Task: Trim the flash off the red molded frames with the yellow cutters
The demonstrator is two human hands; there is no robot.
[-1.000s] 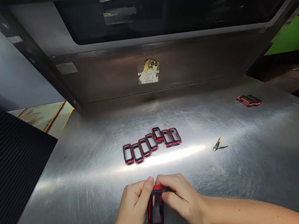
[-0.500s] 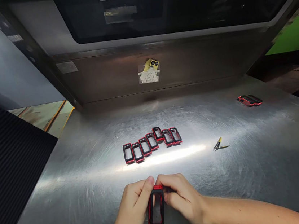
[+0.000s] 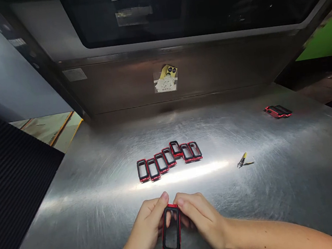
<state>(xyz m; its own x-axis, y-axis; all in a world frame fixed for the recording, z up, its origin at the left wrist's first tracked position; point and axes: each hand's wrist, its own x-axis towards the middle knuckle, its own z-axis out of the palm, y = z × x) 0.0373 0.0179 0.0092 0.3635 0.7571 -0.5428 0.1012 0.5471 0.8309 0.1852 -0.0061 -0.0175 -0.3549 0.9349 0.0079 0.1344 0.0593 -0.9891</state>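
Between my hands, over the front of the metal table, is a black-and-red rectangular frame point(image 3: 164, 238) with an open middle. My left hand point(image 3: 146, 226) grips its left side near the top, thumb along the upper corner. My right hand point(image 3: 203, 221) is closed on its upper right corner, thumb bent against the edge. Some fingers show behind the frame through its opening. Beyond my hands, several similar black-and-red frames point(image 3: 153, 178) lie in an uneven row, one of them set slightly farther back and higher.
Yellow-handled nippers point(image 3: 243, 161) lie open on the metal table point(image 3: 283, 191) to the right. More black-and-red frames point(image 3: 278, 111) sit at the far right. A clear bag with yellow and white labels point(image 3: 166, 79) is on the back panel. A black ribbed surface point(image 3: 12, 179) borders the left.
The frame in my hands has turned a little, showing its front face more squarely. My right thumb has moved up to its top corner. The things on the table stay put.
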